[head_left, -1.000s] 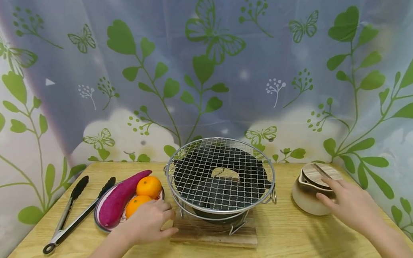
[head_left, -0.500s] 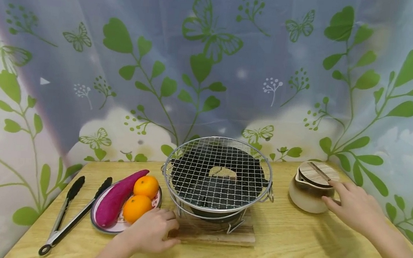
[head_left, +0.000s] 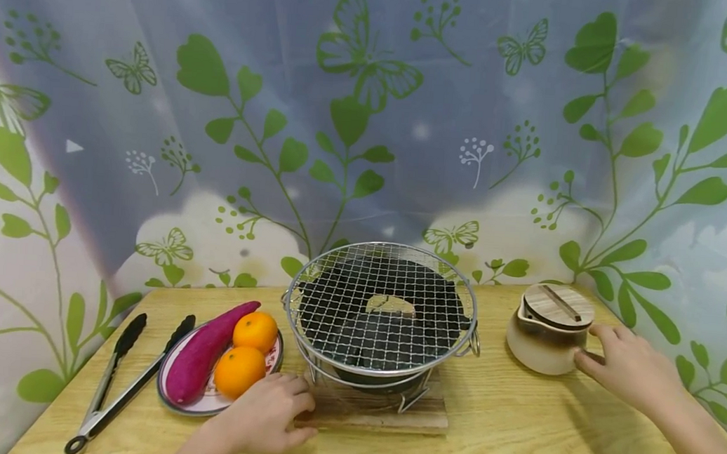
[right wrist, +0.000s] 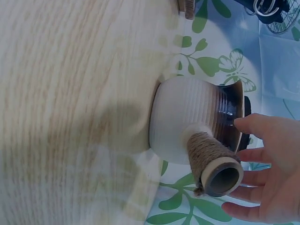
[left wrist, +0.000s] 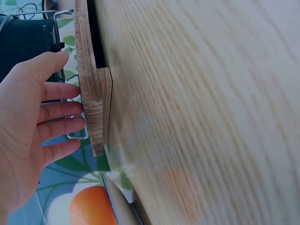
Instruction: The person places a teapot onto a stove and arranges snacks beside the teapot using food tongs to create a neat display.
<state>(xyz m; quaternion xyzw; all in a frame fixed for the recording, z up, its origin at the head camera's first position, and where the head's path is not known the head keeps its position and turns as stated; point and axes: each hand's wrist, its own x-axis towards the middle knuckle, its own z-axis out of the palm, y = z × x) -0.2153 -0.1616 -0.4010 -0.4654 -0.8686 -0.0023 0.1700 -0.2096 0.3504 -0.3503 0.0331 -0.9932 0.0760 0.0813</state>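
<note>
A round wire grill (head_left: 383,313) tops a black stove on a wooden board (head_left: 382,417). My left hand (head_left: 264,413) is by the board's left end, fingers loosely bent and holding nothing; the left wrist view shows fingertips (left wrist: 72,108) close to the board's edge, contact unclear. At the right stands a cream-and-brown teapot (head_left: 541,348) with a wooden lid (head_left: 558,305). Beside it is my right hand (head_left: 635,369), its fingers spread and relaxed. In the right wrist view the pot's twine-wrapped handle (right wrist: 209,152) points out, with the fingers near it but not round it.
An oval plate (head_left: 207,404) at the left bears a purple sweet potato (head_left: 199,360) and two oranges (head_left: 241,372). Black-and-steel tongs (head_left: 117,400) lie spread on the table (head_left: 501,433) left of it. A leaf-printed cloth (head_left: 371,115) hangs behind the table.
My right hand has come off the teapot's lid and down to the pot's right side. The left hand has shifted slightly right, away from the plate. The view has drifted a little.
</note>
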